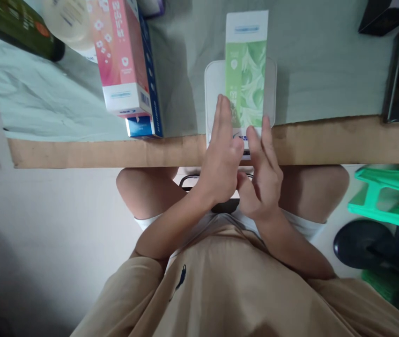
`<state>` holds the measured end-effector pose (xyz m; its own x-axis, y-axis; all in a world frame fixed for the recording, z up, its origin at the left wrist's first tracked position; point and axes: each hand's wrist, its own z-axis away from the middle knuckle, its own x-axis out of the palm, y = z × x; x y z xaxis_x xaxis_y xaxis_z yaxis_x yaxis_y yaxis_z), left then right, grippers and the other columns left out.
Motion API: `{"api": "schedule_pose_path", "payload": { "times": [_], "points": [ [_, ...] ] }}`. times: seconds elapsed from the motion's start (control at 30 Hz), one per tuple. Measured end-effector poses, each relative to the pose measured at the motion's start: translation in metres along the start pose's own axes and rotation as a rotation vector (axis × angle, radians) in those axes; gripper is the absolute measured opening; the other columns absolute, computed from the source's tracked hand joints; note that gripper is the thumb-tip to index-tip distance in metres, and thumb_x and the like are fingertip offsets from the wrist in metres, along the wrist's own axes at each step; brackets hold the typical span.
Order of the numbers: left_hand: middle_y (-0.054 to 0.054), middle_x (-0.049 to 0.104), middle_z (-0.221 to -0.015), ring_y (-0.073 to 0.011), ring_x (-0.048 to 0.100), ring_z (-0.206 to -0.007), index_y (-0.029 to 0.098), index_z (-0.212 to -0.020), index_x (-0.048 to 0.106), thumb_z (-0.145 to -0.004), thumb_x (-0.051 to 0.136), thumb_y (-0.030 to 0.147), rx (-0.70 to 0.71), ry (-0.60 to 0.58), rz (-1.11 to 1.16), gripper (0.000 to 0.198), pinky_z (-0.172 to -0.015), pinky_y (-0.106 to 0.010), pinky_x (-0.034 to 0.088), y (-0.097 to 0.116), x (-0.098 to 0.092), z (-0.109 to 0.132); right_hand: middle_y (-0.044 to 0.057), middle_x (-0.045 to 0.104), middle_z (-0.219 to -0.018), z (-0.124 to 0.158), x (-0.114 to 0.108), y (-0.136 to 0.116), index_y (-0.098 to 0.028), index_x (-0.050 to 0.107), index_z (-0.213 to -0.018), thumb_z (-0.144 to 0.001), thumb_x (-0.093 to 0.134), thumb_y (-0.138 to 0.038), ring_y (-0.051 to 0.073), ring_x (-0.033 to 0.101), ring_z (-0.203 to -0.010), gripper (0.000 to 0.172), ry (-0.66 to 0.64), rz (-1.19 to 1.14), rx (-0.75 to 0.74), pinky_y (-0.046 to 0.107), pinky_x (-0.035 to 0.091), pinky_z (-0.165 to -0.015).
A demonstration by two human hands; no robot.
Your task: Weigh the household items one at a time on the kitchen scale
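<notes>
Box (246, 75), green, lies flat on the white scale (215, 84) at the table (326, 70) edge, directly ahead of my grip. My left hand (220, 159) and right hand (263, 180) are flat, grip open, fingertips at the box's near end. Judged step: settling it on the scale. Next calls for a nudge-free release.

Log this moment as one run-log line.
left hand: open, flat on green box | right hand: open, fingertips on green box end | green box: lying on white scale
</notes>
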<state>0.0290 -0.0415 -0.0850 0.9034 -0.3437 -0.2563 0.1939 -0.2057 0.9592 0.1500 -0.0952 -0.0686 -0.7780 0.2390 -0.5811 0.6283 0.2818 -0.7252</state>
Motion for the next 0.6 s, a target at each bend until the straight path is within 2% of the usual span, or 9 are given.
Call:
{"api": "schedule_pose_path", "payload": {
  "times": [0.13, 0.23, 0.37, 0.43, 0.5, 0.53, 0.57, 0.6],
  "points": [
    [0.010, -0.009, -0.180, -0.0240, -0.008, -0.171, 0.042, -0.168, -0.004, -0.099, 0.014, 0.072, -0.018, 0.048, 0.033, 0.077, -0.148, -0.049, 0.007, 0.001, 0.010, 0.010, 0.004, 0.031, -0.173, 0.005, -0.006, 0.001, -0.033, 0.033, -0.166, -0.100, 0.042, -0.044, 0.024, 0.052, -0.152, 0.067, 0.010, -0.015, 0.035, 0.041, 0.063, -0.111],
    [0.011, -0.009, -0.180, -0.0237, -0.003, -0.172, 0.043, -0.168, -0.006, -0.100, 0.010, 0.070, 0.047, 0.072, 0.026, 0.075, -0.147, -0.050, 0.011, -0.004, 0.016, 0.014, 0.002, 0.032, -0.173, 0.008, -0.007, 0.004, -0.033, 0.038, -0.164, -0.099, 0.046, -0.045, 0.023, 0.054, -0.150, 0.066, 0.025, -0.053, 0.045, 0.041, 0.062, -0.113],
    [0.014, -0.008, -0.180, -0.0239, 0.002, -0.173, 0.041, -0.168, -0.009, -0.101, 0.008, 0.066, 0.072, 0.096, -0.086, 0.074, -0.145, -0.052, 0.019, -0.011, 0.021, 0.017, 0.000, 0.033, -0.172, 0.014, -0.004, 0.012, -0.036, 0.039, -0.163, -0.098, 0.049, -0.046, 0.024, 0.055, -0.150, 0.067, 0.029, -0.092, 0.015, 0.040, 0.065, -0.107],
    [0.011, -0.002, -0.181, -0.0258, 0.008, -0.173, 0.038, -0.169, -0.002, -0.101, 0.009, 0.067, 0.116, 0.141, -0.122, 0.075, -0.144, -0.052, 0.023, -0.014, 0.021, 0.017, -0.001, 0.031, -0.173, 0.017, -0.005, 0.015, -0.036, 0.045, -0.160, -0.096, 0.052, -0.045, 0.026, 0.052, -0.152, 0.065, 0.017, -0.125, -0.005, 0.045, 0.062, -0.112],
    [0.005, 0.015, -0.180, -0.0254, 0.019, -0.171, 0.035, -0.168, 0.017, -0.102, 0.014, 0.066, 0.147, 0.272, -0.070, 0.073, -0.143, -0.048, 0.027, -0.016, 0.014, 0.011, 0.001, 0.036, -0.171, 0.013, -0.008, 0.021, -0.034, 0.057, -0.150, -0.093, 0.057, -0.045, 0.029, 0.049, -0.154, 0.058, 0.063, -0.196, 0.029, 0.050, 0.053, -0.124],
    [0.003, 0.029, -0.176, -0.0236, 0.030, -0.167, 0.034, -0.163, 0.030, -0.103, 0.021, 0.064, 0.143, 0.355, -0.008, 0.068, -0.141, -0.044, 0.033, -0.016, 0.008, 0.006, 0.004, 0.044, -0.166, 0.008, -0.011, 0.024, -0.032, 0.064, -0.141, -0.091, 0.059, -0.045, 0.030, 0.050, -0.152, 0.051, 0.118, -0.244, 0.056, 0.051, 0.050, -0.126],
    [0.001, 0.047, -0.166, -0.0209, 0.045, -0.158, 0.033, -0.154, 0.044, -0.104, 0.029, 0.062, 0.140, 0.434, 0.072, 0.060, -0.133, -0.040, 0.043, -0.015, 0.000, -0.002, 0.008, 0.056, -0.153, 0.000, -0.014, 0.029, -0.029, 0.070, -0.128, -0.090, 0.061, -0.048, 0.030, 0.058, -0.144, 0.043, 0.191, -0.304, 0.078, 0.050, 0.054, -0.120],
    [0.000, 0.063, -0.147, -0.0172, 0.060, -0.140, 0.031, -0.139, 0.057, -0.103, 0.039, 0.059, 0.136, 0.515, 0.155, 0.049, -0.119, -0.035, 0.053, -0.014, -0.010, -0.010, 0.010, 0.067, -0.130, -0.012, -0.017, 0.034, -0.025, 0.072, -0.110, -0.090, 0.062, -0.050, 0.027, 0.068, -0.124, 0.034, 0.271, -0.369, 0.091, 0.045, 0.061, -0.105]
  ]
}}
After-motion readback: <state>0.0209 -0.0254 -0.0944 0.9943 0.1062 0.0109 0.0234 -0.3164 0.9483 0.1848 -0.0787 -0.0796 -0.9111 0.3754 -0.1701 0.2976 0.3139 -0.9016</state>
